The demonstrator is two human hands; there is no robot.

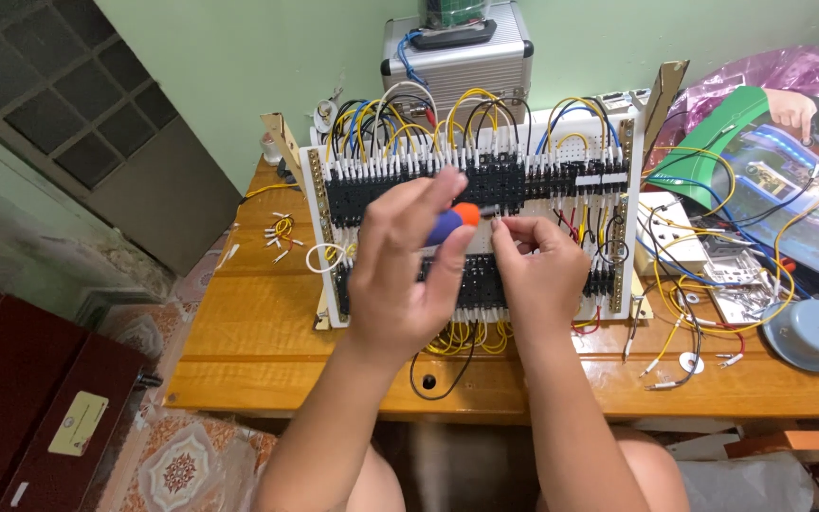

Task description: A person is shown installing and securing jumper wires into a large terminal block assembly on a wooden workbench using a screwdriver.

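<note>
Wooden worktop carries upright wiring board. Left hand closed round blue-orange screwdriver, tip aimed at terminal row. Right hand pinches a wire end beside tip, likely steadying it. Loose wires right.

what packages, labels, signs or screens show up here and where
Small label: pale yellow rectangle with a round emblem, on the dark red cabinet at lower left.
Glossy printed poster: green, blue and pink, lying at the table's right end under loose wires.
Aluminium case: silver, ribbed, behind the wiring board.
No screens.
</note>
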